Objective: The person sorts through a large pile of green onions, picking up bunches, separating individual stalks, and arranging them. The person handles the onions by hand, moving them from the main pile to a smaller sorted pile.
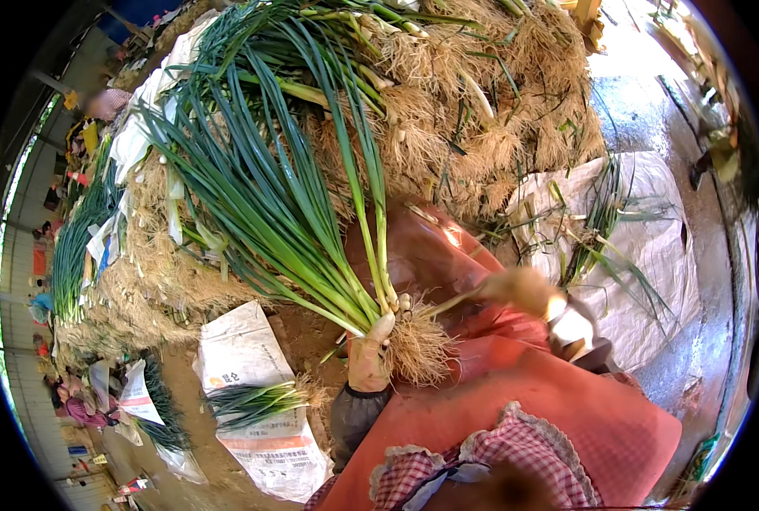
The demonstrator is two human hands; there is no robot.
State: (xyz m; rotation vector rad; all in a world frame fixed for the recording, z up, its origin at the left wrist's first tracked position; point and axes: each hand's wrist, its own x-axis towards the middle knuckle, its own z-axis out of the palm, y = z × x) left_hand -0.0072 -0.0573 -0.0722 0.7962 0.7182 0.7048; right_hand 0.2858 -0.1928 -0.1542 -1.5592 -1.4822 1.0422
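Observation:
My left hand [371, 354] is closed round the lower stems of a bunch of green onions [290, 236], whose long green leaves fan out to the upper left. Their pale, fibrous roots [421, 351] hang just right of the hand. My right hand [520, 290], blurred, is to the right of the bunch; a thin pale stalk [453, 303] runs from its fingers towards the roots. Whether more lies within the right fingers is hidden by blur. A red apron [494, 396] covers the lap beneath both hands.
A large heap of rooted onions [481, 128] rises ahead and to the left. A smaller bunch [258, 402] lies on a printed white sack [245, 345]. Loose leaves [590, 236] rest on a pale sack [654, 274] at right. Other people [85, 409] are at the far left.

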